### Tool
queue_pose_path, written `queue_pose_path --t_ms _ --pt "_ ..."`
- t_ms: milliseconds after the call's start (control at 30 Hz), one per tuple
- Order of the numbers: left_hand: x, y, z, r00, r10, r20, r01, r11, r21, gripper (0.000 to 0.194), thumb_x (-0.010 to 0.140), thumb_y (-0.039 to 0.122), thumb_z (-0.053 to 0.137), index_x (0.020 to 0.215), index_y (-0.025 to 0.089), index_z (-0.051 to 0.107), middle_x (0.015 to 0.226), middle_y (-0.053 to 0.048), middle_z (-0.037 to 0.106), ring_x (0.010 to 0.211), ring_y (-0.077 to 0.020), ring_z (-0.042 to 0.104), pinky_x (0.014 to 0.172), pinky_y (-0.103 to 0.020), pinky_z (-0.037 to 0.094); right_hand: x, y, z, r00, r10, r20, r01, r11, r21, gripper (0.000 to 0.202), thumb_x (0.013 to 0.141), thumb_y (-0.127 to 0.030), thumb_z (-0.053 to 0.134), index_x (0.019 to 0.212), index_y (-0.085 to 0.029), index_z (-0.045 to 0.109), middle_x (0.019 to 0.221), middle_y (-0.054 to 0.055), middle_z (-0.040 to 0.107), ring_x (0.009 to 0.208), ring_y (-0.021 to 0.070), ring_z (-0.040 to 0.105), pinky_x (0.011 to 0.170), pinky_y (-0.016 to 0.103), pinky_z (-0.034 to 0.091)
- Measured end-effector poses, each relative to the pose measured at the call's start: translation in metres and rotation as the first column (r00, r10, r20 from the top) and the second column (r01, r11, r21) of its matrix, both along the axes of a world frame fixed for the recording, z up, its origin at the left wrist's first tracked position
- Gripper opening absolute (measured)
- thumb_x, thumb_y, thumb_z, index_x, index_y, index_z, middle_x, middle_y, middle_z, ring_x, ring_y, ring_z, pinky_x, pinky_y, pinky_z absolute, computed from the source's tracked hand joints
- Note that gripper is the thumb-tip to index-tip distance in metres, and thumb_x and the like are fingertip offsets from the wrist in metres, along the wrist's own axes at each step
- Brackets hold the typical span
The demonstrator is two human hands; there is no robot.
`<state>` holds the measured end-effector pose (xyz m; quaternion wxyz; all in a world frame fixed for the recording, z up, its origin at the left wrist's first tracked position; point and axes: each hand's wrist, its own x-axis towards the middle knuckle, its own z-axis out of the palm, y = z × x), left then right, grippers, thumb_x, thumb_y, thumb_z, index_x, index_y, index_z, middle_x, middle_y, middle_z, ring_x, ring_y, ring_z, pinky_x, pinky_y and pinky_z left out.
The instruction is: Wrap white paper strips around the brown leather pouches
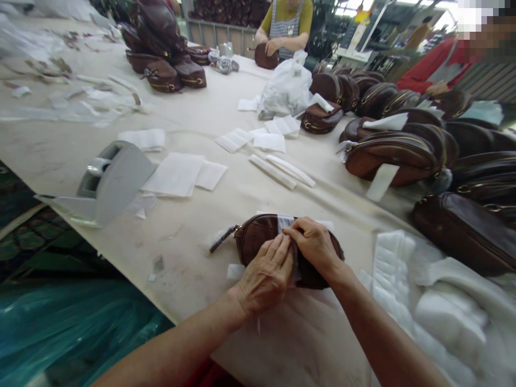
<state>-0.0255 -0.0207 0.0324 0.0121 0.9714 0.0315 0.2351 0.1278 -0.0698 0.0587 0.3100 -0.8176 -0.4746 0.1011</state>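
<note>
- Fingers of your left hand [266,274] lay straight, pressed flat against the brown pouch [258,231].
- Fingers of your right hand [316,242] were bent together at the white strip [284,221] running across the pouch; I could not tell whether they gripped it.
- Your pouch sat on the bench [189,226], right of the grey tape dispenser [121,185] and nearer you, its zip pull [221,239] pointing out on the dispenser's side.
- White sheets [173,174] lay just right of the dispenser.
- Dark bags [159,32] stood heaped beyond the dispenser.
- Finished-looking brown bags [391,156] crowded the bench well to the dispenser's right.
- Beyond the dispenser and rightward, a co-worker [286,24] held a small bag [264,58].
</note>
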Motion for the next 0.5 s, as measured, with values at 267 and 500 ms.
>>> queue_pose_path --t_ms 267,500 --pt "0.002 0.003 0.001 0.999 -0.019 0.049 0.014 0.996 0.086 0.036 0.085 0.013 0.042 0.117 0.000 0.052 0.125 -0.023 0.051 0.117 -0.0329 0.049 0.095 -0.042 0.044 0.011 -0.089 0.037 0.948 -0.240 0.211 0.154 0.921 0.357 0.019 0.084 -0.033 0.059 0.095 -0.018 0.063 0.087 0.005 0.063 0.078 0.0173 0.058 0.073 0.031 0.048" --pt "0.006 0.015 -0.014 0.982 -0.104 0.156 0.104 0.995 0.007 0.063 0.089 0.018 0.045 0.146 0.018 0.019 0.136 -0.018 0.045 0.115 -0.0386 0.051 0.088 -0.049 0.044 0.039 -0.325 0.061 0.424 -0.871 0.248 0.799 0.489 0.350 0.041 0.075 -0.055 0.053 0.079 -0.017 0.065 0.084 0.011 0.064 0.087 0.0254 0.055 0.082 0.042 0.043"
